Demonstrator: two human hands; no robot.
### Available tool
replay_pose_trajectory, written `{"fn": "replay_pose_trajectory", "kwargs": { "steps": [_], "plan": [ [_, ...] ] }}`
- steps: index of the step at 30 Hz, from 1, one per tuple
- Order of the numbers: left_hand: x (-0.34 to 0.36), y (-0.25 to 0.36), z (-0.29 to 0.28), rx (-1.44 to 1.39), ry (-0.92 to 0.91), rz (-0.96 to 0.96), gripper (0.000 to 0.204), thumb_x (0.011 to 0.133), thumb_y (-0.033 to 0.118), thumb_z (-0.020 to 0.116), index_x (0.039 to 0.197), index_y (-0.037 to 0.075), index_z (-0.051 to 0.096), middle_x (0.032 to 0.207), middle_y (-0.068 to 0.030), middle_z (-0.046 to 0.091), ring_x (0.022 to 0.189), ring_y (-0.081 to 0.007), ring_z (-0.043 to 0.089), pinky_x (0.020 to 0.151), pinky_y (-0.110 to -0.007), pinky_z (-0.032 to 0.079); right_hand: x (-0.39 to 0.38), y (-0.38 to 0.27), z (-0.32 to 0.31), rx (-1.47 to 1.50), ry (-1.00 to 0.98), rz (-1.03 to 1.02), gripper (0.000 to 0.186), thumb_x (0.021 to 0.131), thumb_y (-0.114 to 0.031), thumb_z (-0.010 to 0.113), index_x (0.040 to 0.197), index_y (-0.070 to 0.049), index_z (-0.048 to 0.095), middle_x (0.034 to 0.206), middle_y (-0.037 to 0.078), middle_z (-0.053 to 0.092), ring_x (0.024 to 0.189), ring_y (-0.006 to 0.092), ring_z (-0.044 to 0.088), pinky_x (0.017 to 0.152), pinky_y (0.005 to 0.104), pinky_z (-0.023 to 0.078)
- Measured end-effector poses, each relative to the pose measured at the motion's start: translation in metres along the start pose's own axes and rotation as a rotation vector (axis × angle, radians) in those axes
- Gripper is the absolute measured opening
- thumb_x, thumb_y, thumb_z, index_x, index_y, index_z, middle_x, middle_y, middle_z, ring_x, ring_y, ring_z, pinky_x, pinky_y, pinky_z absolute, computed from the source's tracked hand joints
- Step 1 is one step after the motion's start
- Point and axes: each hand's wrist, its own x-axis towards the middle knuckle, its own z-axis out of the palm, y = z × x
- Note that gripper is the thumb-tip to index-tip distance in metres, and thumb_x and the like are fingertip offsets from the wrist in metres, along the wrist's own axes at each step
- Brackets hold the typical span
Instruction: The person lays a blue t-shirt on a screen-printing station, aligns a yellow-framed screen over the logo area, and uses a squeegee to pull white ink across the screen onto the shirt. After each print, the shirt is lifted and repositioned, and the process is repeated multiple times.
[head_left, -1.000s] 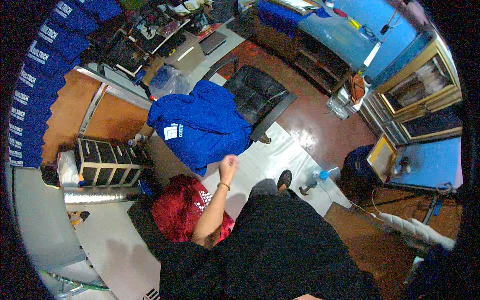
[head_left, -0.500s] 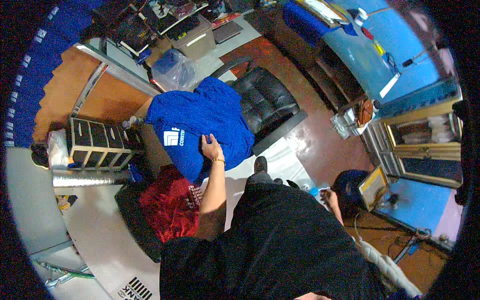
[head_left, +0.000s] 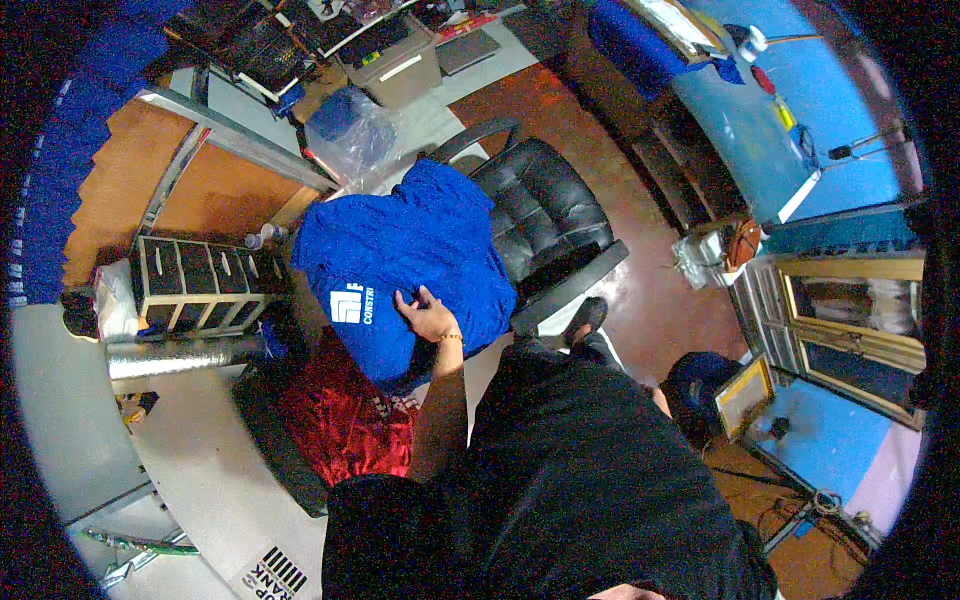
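Observation:
A blue shirt (head_left: 400, 230) with a white print lies spread out beside the black chair. What lies beneath it is hidden. My left hand (head_left: 432, 318) rests on the shirt, next to the print, with its fingers apart and nothing held in them. Nearer to me, a shiny red garment (head_left: 345, 425) with white lettering lies beside a dark chair part (head_left: 270, 430), partly under the blue shirt. Of my right hand (head_left: 661, 402), only a small strip of skin shows beyond my black clothing. Its fingers are hidden.
A black padded chair (head_left: 545, 200) stands just right of the shirt. Behind the shirt are a clear plastic bag (head_left: 365, 135) and a storage bin (head_left: 400, 75). A small drawer unit (head_left: 205, 285) is at the left. My foot (head_left: 588, 318) is near the chair; a framed picture (head_left: 745, 397) leans at the right.
My left hand has shifted slightly on the shirt, its fingers more spread. My right hand has moved mostly out of sight behind my clothing. My foot has shifted right.

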Motion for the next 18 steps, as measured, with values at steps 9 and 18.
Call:
{"fn": "replay_pose_trajectory", "kwargs": {
  "steps": [9, 18],
  "plan": [
    [0.028, -0.037, 0.014, 0.003, -0.031, 0.071, 0.040, 0.102, 0.029, 0.069, 0.132, 0.003, 0.068, 0.092, -0.0182, 0.075, 0.070, -0.0270, 0.071, 0.063, -0.039, 0.058, 0.095, -0.017, -0.065, -0.172, -0.166, 0.079, 0.034, 0.080, -0.018, 0.076, 0.114, -0.011, 0.075, 0.089, 0.024, 0.074, 0.082, 0.0433, 0.073, 0.071, 0.0492, 0.058],
    [0.025, 0.011, 0.085, 0.293, 0.743, -0.076, 0.030, 0.103, 0.028, 0.062, 0.104, 0.002, 0.076, 0.100, -0.0154, 0.078, 0.088, -0.0306, 0.074, 0.081, -0.047, 0.057, 0.159, 0.010, -0.205, -0.010, -0.028, 0.111, 0.034, 0.078, -0.022, 0.078, 0.109, -0.010, 0.077, 0.103, 0.022, 0.076, 0.096, 0.0417, 0.074, 0.082, 0.0491, 0.058]
  ]
}}
